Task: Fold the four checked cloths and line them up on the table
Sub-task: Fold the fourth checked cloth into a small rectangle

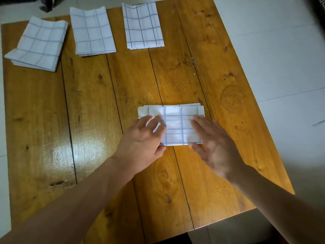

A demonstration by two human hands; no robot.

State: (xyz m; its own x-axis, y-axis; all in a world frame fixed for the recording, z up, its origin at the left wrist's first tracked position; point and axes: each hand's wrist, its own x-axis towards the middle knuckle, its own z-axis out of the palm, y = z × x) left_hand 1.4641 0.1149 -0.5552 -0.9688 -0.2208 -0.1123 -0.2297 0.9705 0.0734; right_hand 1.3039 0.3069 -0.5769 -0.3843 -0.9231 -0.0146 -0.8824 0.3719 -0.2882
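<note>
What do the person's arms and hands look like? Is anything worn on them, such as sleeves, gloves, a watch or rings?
Both forearms are bare up to the picture's edge: no sleeves show. The left hand and the right hand wear no gloves. No watch, bracelet or ring can be seen on either wrist or on the fingers that show. The nails look short and unpainted.

four white cloths (177, 124) with blue-grey checked lines, amber-brown knotted wooden table (88, 111), pale grey floor (281, 50)

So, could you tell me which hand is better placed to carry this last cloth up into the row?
Probably the right hand: the free spot is at the row's right end, and the hand already rests on the cloth.
</note>
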